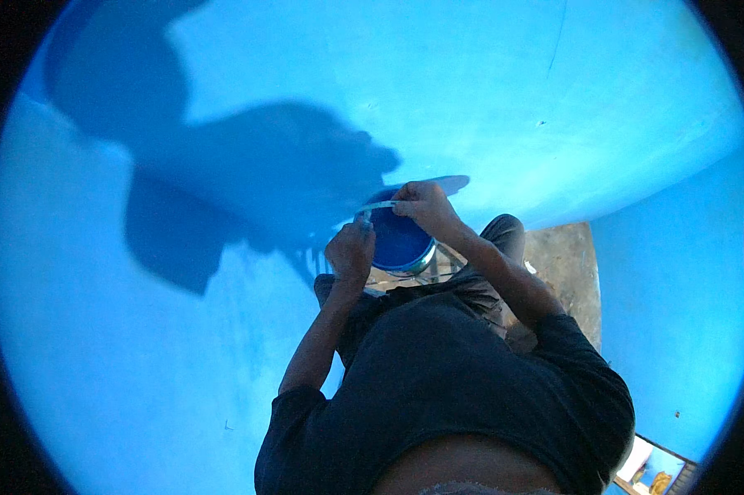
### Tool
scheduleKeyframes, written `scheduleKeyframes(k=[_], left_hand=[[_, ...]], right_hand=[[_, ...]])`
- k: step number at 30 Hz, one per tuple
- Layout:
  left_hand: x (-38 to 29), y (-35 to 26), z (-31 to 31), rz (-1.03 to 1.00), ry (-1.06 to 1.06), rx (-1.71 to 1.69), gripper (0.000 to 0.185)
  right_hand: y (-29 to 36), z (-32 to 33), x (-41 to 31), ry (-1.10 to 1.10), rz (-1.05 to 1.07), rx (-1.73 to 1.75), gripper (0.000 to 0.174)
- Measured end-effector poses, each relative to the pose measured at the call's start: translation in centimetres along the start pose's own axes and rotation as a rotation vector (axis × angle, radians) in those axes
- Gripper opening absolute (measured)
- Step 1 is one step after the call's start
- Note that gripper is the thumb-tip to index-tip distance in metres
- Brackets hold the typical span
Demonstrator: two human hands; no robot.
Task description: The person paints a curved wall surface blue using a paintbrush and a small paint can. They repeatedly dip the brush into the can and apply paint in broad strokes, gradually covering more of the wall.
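Note:
A metal bucket (419,266) holds deep blue paint (399,240) in front of my body, close to the wall. Above its left part, my left hand (351,252) is curled around the lower end of a narrow pale strip (382,205), whose exact kind I cannot make out. Something whitish-blue shows at the left thumb. My right hand (427,209) pinches the strip's other end between thumb and fingers over the bucket's far rim. The palm side of each hand is hidden.
Bright blue walls (471,111) meet in corners on both sides. My shadow (273,167) falls across the wall ahead. Under the bucket shows a slatted support (437,269). Far below at right lies a stained floor (563,266). A bright opening (650,464) appears lower right.

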State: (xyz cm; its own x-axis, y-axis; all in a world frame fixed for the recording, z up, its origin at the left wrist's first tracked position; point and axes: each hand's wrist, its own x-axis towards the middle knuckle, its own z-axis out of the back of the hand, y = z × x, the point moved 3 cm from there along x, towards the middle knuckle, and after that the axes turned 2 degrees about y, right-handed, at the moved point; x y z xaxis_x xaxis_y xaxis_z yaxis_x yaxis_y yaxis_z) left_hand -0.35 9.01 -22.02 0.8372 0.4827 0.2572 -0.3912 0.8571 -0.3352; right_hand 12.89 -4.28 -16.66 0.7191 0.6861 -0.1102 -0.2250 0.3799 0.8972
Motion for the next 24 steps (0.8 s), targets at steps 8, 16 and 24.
scheduleKeyframes(k=[8,16,24], left_hand=[[-0.8,3.1,0.3,0.342,0.118,-0.596,0.030],[-2.4,1.6,0.8,0.659,0.219,-1.181,0.024],[-3.5,3.1,-1.0,0.476,0.307,-1.092,0.025]], right_hand=[[-0.8,-0.5,1.0,0.069,0.096,0.018,0.029],[0.9,0.9,-0.1,0.056,-0.074,0.054,0.028],[1.3,1.0,-0.2,0.068,0.010,0.032,0.027]])
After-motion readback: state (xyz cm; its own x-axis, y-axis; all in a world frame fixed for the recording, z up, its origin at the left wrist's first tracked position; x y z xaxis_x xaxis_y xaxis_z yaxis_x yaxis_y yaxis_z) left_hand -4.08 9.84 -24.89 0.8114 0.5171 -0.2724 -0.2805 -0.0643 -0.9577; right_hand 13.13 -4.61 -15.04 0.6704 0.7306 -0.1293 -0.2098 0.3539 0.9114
